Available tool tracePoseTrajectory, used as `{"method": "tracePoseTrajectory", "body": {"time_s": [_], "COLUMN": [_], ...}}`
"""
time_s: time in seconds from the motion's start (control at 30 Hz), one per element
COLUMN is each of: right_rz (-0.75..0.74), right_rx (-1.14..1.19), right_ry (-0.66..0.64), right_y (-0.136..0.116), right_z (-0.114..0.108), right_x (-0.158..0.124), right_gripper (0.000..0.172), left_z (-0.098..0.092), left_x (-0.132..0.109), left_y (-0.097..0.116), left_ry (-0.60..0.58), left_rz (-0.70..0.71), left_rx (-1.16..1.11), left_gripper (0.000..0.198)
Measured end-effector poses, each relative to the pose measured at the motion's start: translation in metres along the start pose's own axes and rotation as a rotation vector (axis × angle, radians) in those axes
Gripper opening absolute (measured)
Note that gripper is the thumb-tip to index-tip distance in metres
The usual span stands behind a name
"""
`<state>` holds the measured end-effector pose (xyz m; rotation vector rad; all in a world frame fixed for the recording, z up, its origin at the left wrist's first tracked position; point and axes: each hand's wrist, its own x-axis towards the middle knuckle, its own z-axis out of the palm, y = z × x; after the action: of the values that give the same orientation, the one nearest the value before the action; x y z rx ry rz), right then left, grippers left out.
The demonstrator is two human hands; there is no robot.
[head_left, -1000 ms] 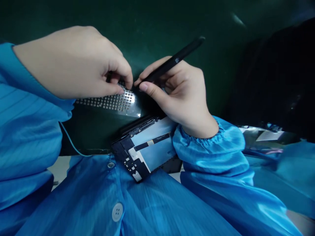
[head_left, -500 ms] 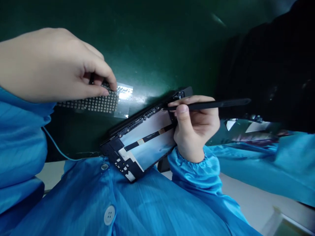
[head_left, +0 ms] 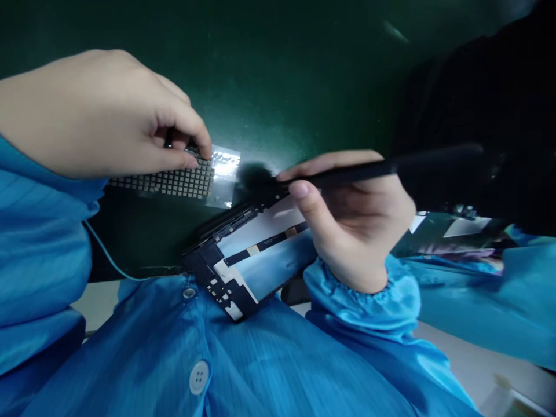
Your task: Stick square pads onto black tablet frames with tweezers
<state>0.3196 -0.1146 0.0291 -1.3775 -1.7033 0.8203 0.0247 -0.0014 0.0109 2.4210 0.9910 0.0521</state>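
Note:
My left hand (head_left: 125,116) is closed, thumb and forefinger pinched at the edge of a clear sheet carrying rows of small square pads (head_left: 182,184). In my right hand (head_left: 360,214) is a pair of black tweezers (head_left: 356,175), gripped between thumb and fingers with the rear end pointing right. The tips are hidden at the fingertips. Below them a phone without its back cover (head_left: 264,255) lies tilted at the table's near edge. A dark flex cable (head_left: 269,239) crosses its light blue inner face. My right hand covers the phone's far end.
The dark green table (head_left: 278,69) spreads out ahead. A large black shape (head_left: 490,116) fills the right side, with white scraps (head_left: 467,226) below it. Another blue sleeve or garment (head_left: 478,295) shows at the right. A thin blue cord (head_left: 104,252) runs from my left cuff.
My right hand has lifted toward the camera with the tweezers and shifted left toward the pad sheet. My left hand keeps its hold; the whole view has slid slightly.

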Motion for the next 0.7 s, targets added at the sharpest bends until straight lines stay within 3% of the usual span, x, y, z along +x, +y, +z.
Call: {"method": "tracePoseTrajectory", "body": {"time_s": [0.1, 0.2, 0.33, 0.57, 0.7], "right_rz": [0.026, 0.054, 0.098, 0.100, 0.225], "right_rx": [0.101, 0.135, 0.148, 0.157, 0.479], "right_ry": [-0.245, -0.354, -0.345, -0.366, -0.369], "right_y": [-0.003, 0.005, 0.013, 0.014, 0.015], "right_z": [0.017, 0.034, 0.041, 0.042, 0.035], "right_x": [0.031, 0.051, 0.053, 0.057, 0.066], "right_gripper": [0.024, 0.033, 0.040, 0.044, 0.035], "left_z": [-0.004, -0.005, -0.005, -0.002, 0.000], "left_x": [0.001, 0.002, 0.005, 0.005, 0.009], "left_y": [0.011, 0.019, 0.020, 0.015, 0.010], "left_ry": [-0.012, -0.017, -0.028, -0.020, -0.020], "left_rz": [-0.025, -0.043, -0.061, -0.011, -0.043], "left_rx": [0.036, 0.016, 0.016, 0.013, 0.055], "left_gripper": [0.068, 0.080, 0.101, 0.102, 0.119]}}
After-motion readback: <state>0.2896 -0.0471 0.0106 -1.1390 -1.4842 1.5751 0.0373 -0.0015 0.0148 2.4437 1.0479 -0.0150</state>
